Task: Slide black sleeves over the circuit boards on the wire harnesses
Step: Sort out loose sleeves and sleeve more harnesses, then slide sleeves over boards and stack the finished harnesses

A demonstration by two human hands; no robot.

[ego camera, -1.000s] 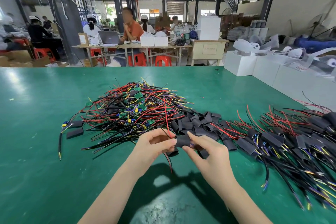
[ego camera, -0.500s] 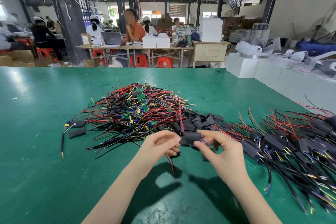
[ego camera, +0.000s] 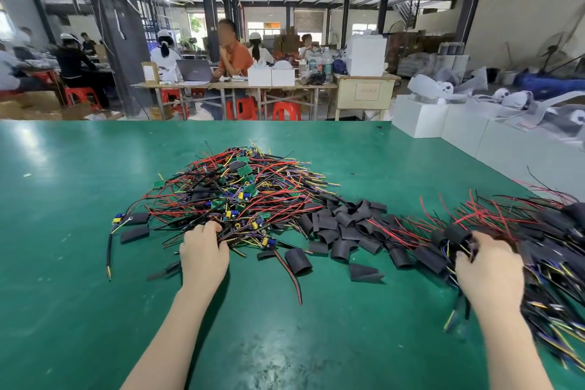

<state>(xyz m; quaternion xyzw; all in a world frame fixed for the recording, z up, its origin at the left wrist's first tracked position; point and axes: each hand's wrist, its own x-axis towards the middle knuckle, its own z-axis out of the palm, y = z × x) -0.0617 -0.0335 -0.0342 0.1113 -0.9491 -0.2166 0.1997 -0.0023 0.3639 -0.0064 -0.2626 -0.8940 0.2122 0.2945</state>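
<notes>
We are looking across a green table (ego camera: 79, 231) at people sitting on red stools (ego camera: 281, 111) behind a long workbench (ego camera: 221, 85), where a laptop (ego camera: 193, 70) is standing open. White boxes (ego camera: 421, 115) are lining the right side, possibly holding lamp parts.

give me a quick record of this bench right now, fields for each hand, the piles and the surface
left hand: reaching into the near edge of the unsleeved harness pile, fingers hidden among the wires
right hand: at the sleeved harness pile, fingers curled on a sleeved harness
loose black sleeves: heaped between the two piles
surface: green table
</notes>
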